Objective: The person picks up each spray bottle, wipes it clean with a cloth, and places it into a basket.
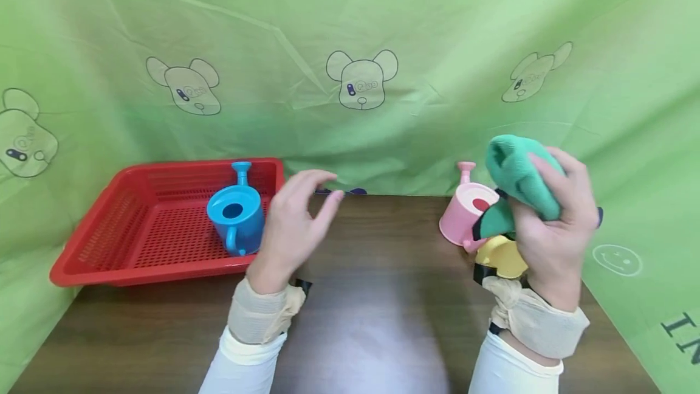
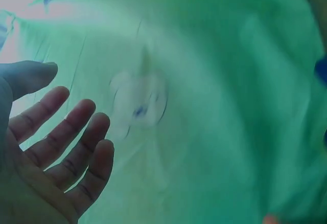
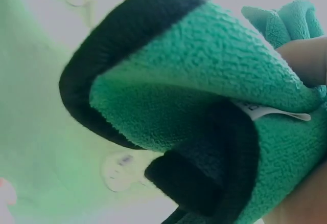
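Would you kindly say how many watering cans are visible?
3, apparently: blue can in the red basket, pink can on the table, yellow can beside it, partly hidden by the right hand.

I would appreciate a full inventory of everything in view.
Table: one, brown, foreground
Backdrop: one, printed green, behind table
Basket: one, red, table's left
Blue watering can: one, blue, in the basket
Pink watering can: one, pink, table's right
Yellow item: one, yellow, near pink can, partly hidden
Cloth: one, green with dark edging, raised at right
Label: one, white, on cloth
Wristbands: two, beige, one per wrist
Sleeves: two, white, forearms
Left hand: one, empty, near basket
Right hand: one, holding cloth
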The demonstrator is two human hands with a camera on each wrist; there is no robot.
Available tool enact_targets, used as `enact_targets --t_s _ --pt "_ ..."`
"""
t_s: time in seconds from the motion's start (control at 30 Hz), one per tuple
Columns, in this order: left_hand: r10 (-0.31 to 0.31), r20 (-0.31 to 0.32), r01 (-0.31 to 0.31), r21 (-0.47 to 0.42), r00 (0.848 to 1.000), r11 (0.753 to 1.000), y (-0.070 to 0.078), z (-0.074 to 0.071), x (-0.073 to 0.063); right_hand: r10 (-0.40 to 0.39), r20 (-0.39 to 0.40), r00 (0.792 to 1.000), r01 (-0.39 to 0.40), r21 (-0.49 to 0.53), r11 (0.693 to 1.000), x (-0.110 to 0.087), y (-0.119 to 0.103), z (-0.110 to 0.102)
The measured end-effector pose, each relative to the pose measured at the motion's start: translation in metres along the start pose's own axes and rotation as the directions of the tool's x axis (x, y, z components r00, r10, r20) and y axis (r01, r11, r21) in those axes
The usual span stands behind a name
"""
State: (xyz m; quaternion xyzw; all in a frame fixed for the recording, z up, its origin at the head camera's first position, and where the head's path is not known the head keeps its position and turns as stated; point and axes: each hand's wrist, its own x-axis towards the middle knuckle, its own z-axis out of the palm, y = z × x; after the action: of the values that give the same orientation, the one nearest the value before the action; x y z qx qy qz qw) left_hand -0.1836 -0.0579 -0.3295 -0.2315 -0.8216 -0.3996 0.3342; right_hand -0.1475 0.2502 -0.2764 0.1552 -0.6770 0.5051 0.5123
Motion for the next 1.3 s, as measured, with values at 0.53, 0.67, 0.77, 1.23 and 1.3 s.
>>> enact_targets --t_s 0.53,0.67,0.77,1.23,1.3 --pt "0.098 0.6 0.032 -0.201 0.794 0.979 0.054 0.174 -0.006 0.032 -0.408 0.913 0.064 0.22 0.973 0.018 -0.024 -0.004" --pt "0.071 0.693 0.136 -0.239 0.717 0.962 0.061 0.211 -0.008 0.036 -0.408 0.912 0.055 0.21 0.976 0.017 -0.024 -0.007" --pt "0.017 0.714 0.235 -0.253 0.699 0.938 0.066 0.231 -0.009 0.04 -0.408 0.912 0.044 0.195 0.98 0.015 -0.022 -0.01" --pt "-0.112 0.811 0.709 -0.423 0.574 0.564 0.066 0.267 -0.011 0.058 -0.343 0.937 0.031 0.25 0.968 0.013 -0.018 -0.014" --pt "-0.114 0.811 0.714 -0.428 0.575 0.554 0.065 0.268 -0.012 0.056 -0.341 0.938 0.033 0.25 0.968 0.013 -0.017 -0.015"
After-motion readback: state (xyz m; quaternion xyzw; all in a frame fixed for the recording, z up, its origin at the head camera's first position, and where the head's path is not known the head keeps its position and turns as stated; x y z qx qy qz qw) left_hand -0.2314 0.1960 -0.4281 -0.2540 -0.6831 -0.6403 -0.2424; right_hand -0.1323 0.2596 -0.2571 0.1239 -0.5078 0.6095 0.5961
